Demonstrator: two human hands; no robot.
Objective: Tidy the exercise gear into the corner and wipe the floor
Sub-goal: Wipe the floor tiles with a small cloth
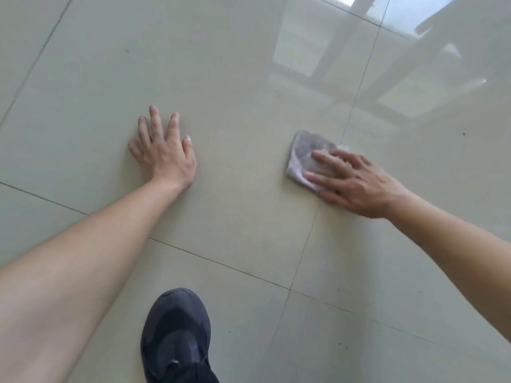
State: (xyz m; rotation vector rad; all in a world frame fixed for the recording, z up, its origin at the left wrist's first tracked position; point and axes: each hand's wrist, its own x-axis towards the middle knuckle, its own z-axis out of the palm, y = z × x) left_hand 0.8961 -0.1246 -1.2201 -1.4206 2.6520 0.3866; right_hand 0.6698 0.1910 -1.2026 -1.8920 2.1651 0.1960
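Left grip (163, 156) at 9 o'clock, splayed wide, braces you on the floor (235, 78); right grip (356, 186) at 3 o'clock presses the grey cloth (307, 146) flat-fingered, wiping

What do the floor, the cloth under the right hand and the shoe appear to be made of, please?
Floor: likely glazed ceramic or porcelain tile, glossy; grout lines and window reflections show. Cloth, pressed by the right hand: soft fabric, perhaps microfibre; it crumples. Shoe: dark matte synthetic, seemingly mesh and moulded panels.
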